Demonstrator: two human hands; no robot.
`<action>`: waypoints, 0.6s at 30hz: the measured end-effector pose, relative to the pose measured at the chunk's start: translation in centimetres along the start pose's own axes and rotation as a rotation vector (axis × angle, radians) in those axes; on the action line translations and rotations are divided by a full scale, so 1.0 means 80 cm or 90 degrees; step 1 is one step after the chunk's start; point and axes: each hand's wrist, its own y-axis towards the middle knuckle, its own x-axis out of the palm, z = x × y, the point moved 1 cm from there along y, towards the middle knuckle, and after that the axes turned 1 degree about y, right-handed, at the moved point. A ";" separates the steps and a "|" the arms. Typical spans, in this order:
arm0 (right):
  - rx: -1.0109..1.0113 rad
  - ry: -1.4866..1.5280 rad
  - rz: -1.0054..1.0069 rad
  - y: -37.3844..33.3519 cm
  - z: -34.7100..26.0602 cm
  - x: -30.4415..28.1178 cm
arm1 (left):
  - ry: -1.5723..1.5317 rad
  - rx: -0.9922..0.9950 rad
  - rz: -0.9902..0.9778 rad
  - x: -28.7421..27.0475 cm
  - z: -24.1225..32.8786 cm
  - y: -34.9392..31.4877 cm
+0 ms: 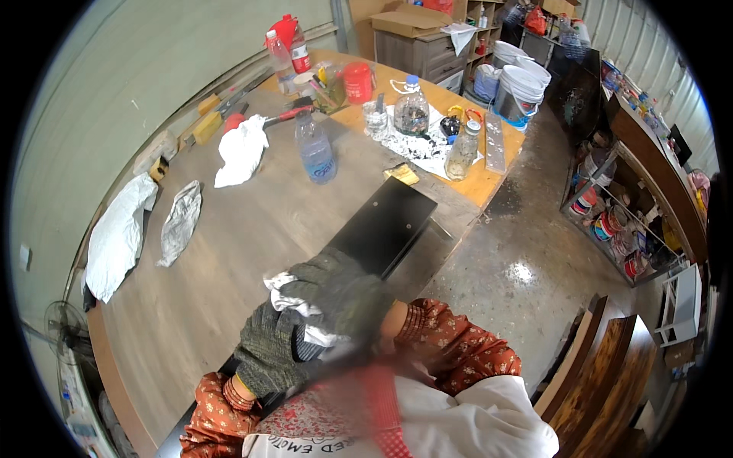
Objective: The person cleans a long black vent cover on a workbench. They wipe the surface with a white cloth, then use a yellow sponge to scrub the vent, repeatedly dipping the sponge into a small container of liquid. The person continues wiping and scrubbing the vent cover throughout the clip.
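Both my hands wear dark grey knit gloves and meet low in the middle, over a black panel (389,220) that lies lengthwise on the table. A crumpled white cloth (321,336) shows between them. My left hand (271,351) is closed on this cloth from the left side. My right hand (343,294) lies across the cloth from above, smeared by motion, so its fingers cannot be made out. Part of the panel is hidden under my hands and forearms. Just past its far end lies a small yellowish sponge or folded cloth (402,174).
A plastic bottle (315,149) stands on the wooden table (244,244). Other white cloths (121,233) lie left. Jars and a jug (412,107) stand on a stained sheet at the far right. Buckets (521,88), shelves with cans (611,221) and brown boards (595,374) stand beyond.
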 end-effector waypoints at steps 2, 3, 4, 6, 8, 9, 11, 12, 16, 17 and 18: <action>-0.013 0.086 -0.030 0.002 0.030 -0.029 | 0.036 0.016 0.051 0.007 -0.011 -0.008; 0.003 0.009 0.000 0.002 0.064 -0.031 | 0.041 0.028 0.057 0.009 -0.013 -0.010; 0.084 0.079 0.058 -0.013 0.109 -0.035 | 0.047 0.039 0.063 0.009 -0.012 -0.008; 0.266 -0.014 0.080 -0.010 0.132 -0.067 | 0.037 -0.013 0.043 0.009 -0.014 -0.024; 0.422 -0.215 0.104 -0.017 0.134 -0.107 | 0.018 -0.018 0.033 0.011 -0.015 -0.015; 0.470 -0.115 0.214 -0.047 0.167 -0.111 | 0.017 -0.011 0.027 0.006 -0.009 -0.011; 0.575 -0.119 0.266 -0.068 0.178 -0.114 | 0.034 -0.018 0.025 0.005 -0.012 -0.012; 0.549 -0.155 0.296 -0.084 0.187 -0.110 | 0.040 -0.020 0.039 0.007 -0.013 -0.013; 0.557 -0.085 0.409 -0.120 0.198 -0.123 | 0.016 -0.041 0.043 0.012 -0.012 -0.005; 0.535 -0.053 0.436 -0.128 0.207 -0.131 | 0.010 -0.038 0.038 0.013 -0.014 -0.003; 0.513 -0.014 0.465 -0.133 0.217 -0.136 | 0.013 -0.051 0.022 0.010 -0.012 -0.003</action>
